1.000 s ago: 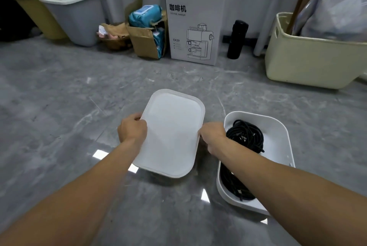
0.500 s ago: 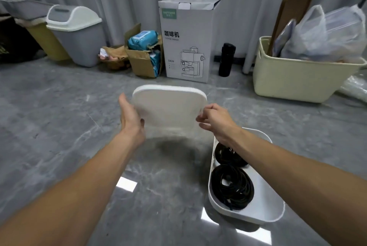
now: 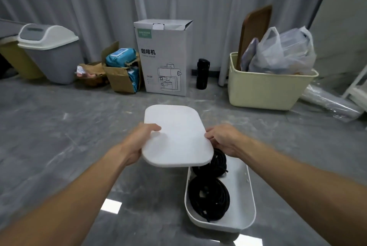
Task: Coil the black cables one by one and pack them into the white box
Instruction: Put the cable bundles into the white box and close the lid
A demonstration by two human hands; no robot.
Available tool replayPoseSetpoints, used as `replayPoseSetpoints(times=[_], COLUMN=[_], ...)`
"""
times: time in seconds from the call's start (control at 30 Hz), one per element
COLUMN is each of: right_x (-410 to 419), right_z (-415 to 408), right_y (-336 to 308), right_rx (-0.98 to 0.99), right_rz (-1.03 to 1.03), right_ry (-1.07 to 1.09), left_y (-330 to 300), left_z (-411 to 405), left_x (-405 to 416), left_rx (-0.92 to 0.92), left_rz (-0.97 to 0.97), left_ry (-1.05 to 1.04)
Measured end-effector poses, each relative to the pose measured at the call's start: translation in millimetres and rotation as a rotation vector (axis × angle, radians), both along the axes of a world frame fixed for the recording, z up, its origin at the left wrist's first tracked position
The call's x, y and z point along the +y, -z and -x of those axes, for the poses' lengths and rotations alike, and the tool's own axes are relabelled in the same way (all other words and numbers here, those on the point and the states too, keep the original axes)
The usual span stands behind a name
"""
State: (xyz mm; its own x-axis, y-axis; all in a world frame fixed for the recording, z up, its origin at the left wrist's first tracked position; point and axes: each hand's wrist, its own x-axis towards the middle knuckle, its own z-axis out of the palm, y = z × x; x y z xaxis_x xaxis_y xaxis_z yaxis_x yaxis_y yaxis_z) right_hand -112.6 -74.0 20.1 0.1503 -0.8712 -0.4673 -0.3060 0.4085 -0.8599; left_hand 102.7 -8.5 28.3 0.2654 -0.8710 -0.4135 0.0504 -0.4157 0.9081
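A white lid [image 3: 176, 136] hangs in the air between both hands, tilted slightly, its near right corner over the far end of the white box [image 3: 243, 204]. My left hand [image 3: 139, 140] grips the lid's left edge, thumb on top. My right hand [image 3: 224, 138] holds its right edge with curled fingers. The box stands on the grey floor at lower right. In it lie two coils of black cable: one near coil [image 3: 208, 198] fully in sight and one far coil [image 3: 215, 163] partly hidden under the lid.
Along the curtain at the back stand a grey bin [image 3: 50, 53], an open cardboard box [image 3: 121, 71], a tall coffee machine carton [image 3: 163, 57], a black bottle [image 3: 202, 74] and a cream tub [image 3: 268, 87] with bags. Grey floor stretches out to the left of the hands.
The lid has moved right and toward me, from upright to nearly flat, now overlapping the box's far end. My left thumb has come onto the lid's top.
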Motion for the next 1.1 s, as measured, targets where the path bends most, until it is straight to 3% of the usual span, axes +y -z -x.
replayPoseSetpoints(times=[0.1,0.33,0.7,1.1], right_x=[4.4,34.2,64.4,77.9], right_z=[9.4,18.2,44.8,55.6], right_y=[4.3,18.0,45.2,53.6], right_rx=[0.054,0.125,0.397,0.403], right_rz=[-0.011,-0.003,0.03,-0.067], right_ry=[-0.001,-0.048,0.069,0.132], left_y=[12.9,37.8,80.3,102.2], left_z=[15.9,58.1,101.9,112.8], left_x=[-11.0,-14.5,6.8,20.4], left_rx=[-0.197,-0.333,-0.319,-0.262], left_rz=[0.03,0.072,0.029,-0.012], left_ry=[0.069,0.089,0.221,0.278])
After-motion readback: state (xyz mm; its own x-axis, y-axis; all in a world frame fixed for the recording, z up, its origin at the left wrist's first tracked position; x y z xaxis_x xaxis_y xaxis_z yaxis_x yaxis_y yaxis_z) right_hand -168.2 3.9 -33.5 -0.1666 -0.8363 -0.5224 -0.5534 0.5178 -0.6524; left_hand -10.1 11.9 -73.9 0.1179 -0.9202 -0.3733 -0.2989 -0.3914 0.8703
